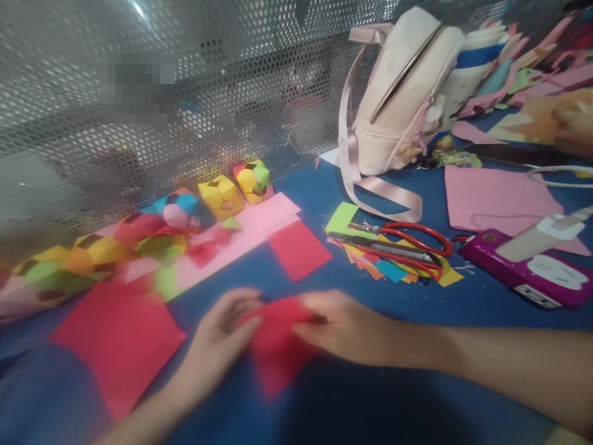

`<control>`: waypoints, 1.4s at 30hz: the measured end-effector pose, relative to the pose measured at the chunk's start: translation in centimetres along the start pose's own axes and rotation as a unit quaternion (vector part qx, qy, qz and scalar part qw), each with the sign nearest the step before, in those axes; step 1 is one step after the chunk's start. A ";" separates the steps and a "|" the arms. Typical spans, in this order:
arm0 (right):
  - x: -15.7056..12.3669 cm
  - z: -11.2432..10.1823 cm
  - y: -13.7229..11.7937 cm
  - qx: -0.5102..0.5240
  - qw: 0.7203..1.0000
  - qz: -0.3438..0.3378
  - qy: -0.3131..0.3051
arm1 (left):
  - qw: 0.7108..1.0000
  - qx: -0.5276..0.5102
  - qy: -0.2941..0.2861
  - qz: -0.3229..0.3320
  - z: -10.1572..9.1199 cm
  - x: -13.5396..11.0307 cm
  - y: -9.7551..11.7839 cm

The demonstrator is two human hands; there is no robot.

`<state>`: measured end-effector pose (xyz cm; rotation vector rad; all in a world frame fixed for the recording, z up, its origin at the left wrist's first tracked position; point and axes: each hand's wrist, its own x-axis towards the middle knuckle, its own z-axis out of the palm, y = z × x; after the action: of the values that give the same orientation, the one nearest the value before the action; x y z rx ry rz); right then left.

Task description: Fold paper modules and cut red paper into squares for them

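A small red paper piece (pixel 278 346) lies on the blue table (pixel 352 395), near its front edge. My left hand (pixel 222 340) grips its left side with curled fingers. My right hand (pixel 343 327) pinches its right side, the arm reaching in from the right. The view is smeared by motion, so the paper's folds are unclear. A larger red sheet (pixel 115 340) lies flat to the left. A red square (pixel 300 249) lies just beyond my hands.
Several colourful folded paper cubes (pixel 222 194) line a pink strip (pixel 241 238) by the perforated metal wall. Red-handled scissors (pixel 407 244) rest on coloured paper scraps. A pink backpack (pixel 403 93), pink sheet (pixel 495 198), purple phone (pixel 528 272) and another person's hand (pixel 574 123) are at right.
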<state>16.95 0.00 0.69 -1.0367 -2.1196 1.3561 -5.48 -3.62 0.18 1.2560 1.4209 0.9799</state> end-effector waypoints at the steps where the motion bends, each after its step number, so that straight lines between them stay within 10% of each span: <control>1: 0.0 0.0 0.0 0.001 1.000 -0.001 0.000 | 1.000 -0.002 0.000 0.000 0.0 0.0 0.0; 28: -0.4 -0.2 -1.0 0.205 0.977 0.056 -0.007 | 1.000 0.017 -0.013 0.019 0.5 -0.7 0.7; 42: 0.6 -0.3 -0.6 0.225 0.963 0.106 0.104 | 0.994 -0.109 0.025 -0.012 0.4 -0.6 0.3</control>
<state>16.54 0.43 1.36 -1.1693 -1.4858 1.6457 -5.06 -4.22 0.48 1.0580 1.3241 1.1253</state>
